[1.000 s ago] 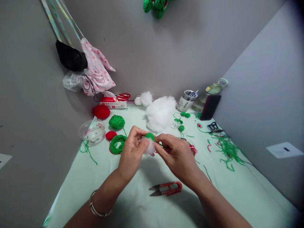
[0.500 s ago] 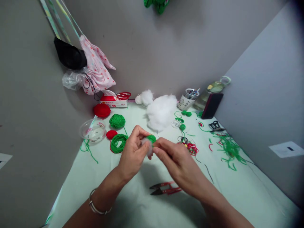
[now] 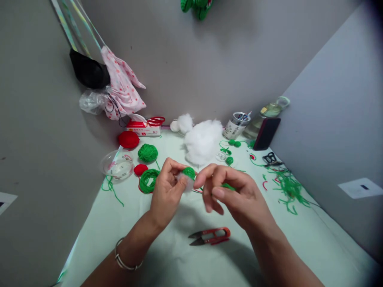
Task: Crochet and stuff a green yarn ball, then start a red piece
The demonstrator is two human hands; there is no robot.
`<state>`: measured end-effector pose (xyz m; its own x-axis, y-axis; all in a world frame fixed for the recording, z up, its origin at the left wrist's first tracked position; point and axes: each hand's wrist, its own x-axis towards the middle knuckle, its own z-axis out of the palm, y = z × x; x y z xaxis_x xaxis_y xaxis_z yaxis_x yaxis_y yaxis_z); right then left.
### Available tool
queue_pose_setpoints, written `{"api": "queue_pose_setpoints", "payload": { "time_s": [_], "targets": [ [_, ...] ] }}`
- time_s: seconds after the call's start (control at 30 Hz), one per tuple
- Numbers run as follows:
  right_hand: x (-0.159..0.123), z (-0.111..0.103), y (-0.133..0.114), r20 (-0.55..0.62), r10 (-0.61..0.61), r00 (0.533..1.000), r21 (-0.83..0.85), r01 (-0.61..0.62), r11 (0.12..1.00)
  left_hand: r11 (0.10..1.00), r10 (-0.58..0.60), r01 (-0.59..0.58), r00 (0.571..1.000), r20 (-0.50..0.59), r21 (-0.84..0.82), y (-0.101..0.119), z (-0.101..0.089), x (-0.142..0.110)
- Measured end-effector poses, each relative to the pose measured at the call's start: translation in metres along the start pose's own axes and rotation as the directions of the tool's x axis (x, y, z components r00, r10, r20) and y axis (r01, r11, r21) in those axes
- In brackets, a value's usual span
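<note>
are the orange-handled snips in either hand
No, the orange-handled snips lie on the table, apart from the left hand and the right hand.

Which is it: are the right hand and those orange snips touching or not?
Apart: the head view shows pale green tablecloth between the right hand and the orange thread snips.

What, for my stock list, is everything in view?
Fluff: several, white, back and centre
Crocheted piece: 1, green, centre
Snips: 1, orange, front
Yarn bundles: 2, green, left
Balls: 2, red, left
Bowl: 1, clear, left
Box: 1, red-white, back
Scissors: 1, red, on box
Can: 1, silver, back
Bottle: 1, greenish, back
Phone: 1, dark, back
Scraps: many, mostly green, right
Cloth: 1, pink, upper left
Knit item: 1, green, top
Bracelet: 1, silver, lower left
Left hand: 1, centre
Right hand: 1, centre
</note>
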<state>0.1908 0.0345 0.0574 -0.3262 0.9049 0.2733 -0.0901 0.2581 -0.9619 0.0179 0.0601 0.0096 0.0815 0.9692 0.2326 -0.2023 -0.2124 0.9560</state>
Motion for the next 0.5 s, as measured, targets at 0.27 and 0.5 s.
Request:
{"api": "queue_pose_setpoints", "payload": {
  "time_s": [0.27,0.5],
  "targets": [
    [0.005,0.010,0.011,-0.064,-0.076,0.995,-0.691,0.011,0.723,0.997,-0.023,0.020,0.999,-0.044,-0.078,0.003,0.002,0.000],
    [0.007,0.011,0.014,-0.139,-0.031,0.990,-0.686,-0.074,0.724,0.982,-0.161,0.165,0.985,0.058,-0.092,-0.001,0.004,-0.002]
  ]
}}
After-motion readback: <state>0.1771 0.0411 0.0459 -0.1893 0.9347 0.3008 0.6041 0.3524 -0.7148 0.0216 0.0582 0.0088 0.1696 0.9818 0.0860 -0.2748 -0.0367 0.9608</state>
